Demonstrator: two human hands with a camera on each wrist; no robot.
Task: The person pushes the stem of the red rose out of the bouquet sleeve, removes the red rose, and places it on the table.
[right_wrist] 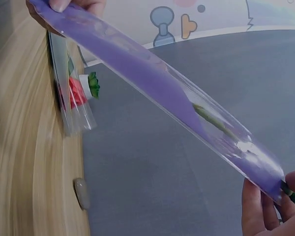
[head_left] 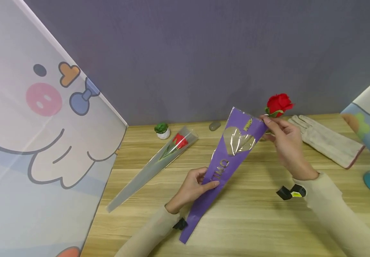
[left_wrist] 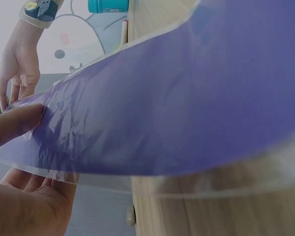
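Head view: left fingers (head_left: 211, 185) clamped purple wrapper (head_left: 228, 162) mid-length; right fingers (head_left: 274, 126) pinched red rose (head_left: 279, 104) at wrapper's wide end.

purple sleeve (head_left: 222, 175) with gold lettering (head_left: 220, 169) and clear heart window (head_left: 237, 141), slanted, narrow end nearest, red rose (head_left: 279, 103), bloom beyond its wide end, green stem (right_wrist: 211, 119) showing through

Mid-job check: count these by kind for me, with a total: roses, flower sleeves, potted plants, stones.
Roses: 2, held rose and wrapped rose
Flower sleeves: 2, purple sleeve and clear sleeve
Potted plant: 1
Stone: 1
Total: 6
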